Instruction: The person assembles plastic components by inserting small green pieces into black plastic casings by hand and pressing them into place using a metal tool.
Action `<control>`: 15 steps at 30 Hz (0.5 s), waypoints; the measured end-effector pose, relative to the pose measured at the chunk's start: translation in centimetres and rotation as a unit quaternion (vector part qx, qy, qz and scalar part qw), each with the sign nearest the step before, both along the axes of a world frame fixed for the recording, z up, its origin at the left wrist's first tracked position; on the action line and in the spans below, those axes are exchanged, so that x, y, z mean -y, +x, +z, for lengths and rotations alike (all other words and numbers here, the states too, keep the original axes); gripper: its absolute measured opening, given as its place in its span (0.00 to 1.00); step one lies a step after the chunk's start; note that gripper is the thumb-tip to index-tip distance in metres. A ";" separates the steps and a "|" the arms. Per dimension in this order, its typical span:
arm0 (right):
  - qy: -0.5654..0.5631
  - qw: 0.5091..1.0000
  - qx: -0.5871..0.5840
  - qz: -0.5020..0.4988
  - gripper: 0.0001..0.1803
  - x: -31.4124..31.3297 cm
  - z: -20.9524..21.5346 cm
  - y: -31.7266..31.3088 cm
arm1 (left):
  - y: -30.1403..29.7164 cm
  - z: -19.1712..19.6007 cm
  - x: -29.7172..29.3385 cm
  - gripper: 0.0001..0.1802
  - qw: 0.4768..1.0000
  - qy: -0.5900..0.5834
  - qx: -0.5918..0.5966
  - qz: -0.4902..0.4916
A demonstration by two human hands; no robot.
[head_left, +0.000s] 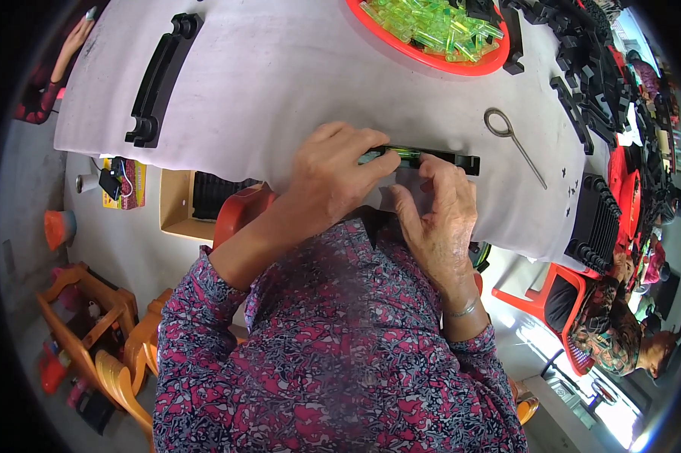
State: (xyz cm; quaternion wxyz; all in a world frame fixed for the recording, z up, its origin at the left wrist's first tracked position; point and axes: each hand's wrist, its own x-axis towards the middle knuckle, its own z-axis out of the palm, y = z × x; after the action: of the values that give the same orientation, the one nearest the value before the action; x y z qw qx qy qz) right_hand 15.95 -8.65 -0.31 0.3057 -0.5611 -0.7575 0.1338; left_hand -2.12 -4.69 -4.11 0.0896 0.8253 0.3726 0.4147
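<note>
Black bar (469, 164), one o'clock: left grip (333, 172) pinched it, seemingly for steadiness; right grip (440, 215), half-open, touched it.

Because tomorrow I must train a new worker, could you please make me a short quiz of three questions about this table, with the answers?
1. What colour is the tray holding the green tubes?
2. True or false: the left hand and the right hand both touch one black bar.
3. Where does the ringed metal rod lie?
A) inside the tray
B) on the pale cloth, right of the hands
C) under the black bar

Key: 1. Red. 2. True. 3. B.
</note>
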 end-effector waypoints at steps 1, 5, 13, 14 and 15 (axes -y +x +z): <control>-0.030 0.999 0.023 -0.010 0.23 0.1 0.2 -0.1 | 0.0 -0.1 0.0 0.15 1.000 0.001 0.001 0.000; -0.004 0.997 0.073 0.020 0.25 0.2 0.1 0.0 | 0.1 -0.1 0.0 0.15 1.000 -0.001 -0.004 0.009; -0.026 0.994 0.098 0.037 0.29 -0.8 0.6 1.2 | 0.5 0.1 0.6 0.13 0.998 0.001 -0.035 0.047; -0.025 0.994 0.097 0.038 0.29 -0.9 0.7 1.4 | 0.5 0.0 0.6 0.13 0.998 0.000 -0.036 0.047; 0.007 0.994 0.092 0.059 0.28 -1.0 0.8 1.6 | 0.5 0.0 0.6 0.13 0.998 0.000 -0.037 0.047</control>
State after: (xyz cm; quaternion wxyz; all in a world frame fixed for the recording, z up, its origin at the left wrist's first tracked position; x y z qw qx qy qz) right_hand 17.51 -7.67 0.48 0.2300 -0.5230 -0.8153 0.0944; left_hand -1.62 -5.27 -4.15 0.0564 0.8217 0.4139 0.3878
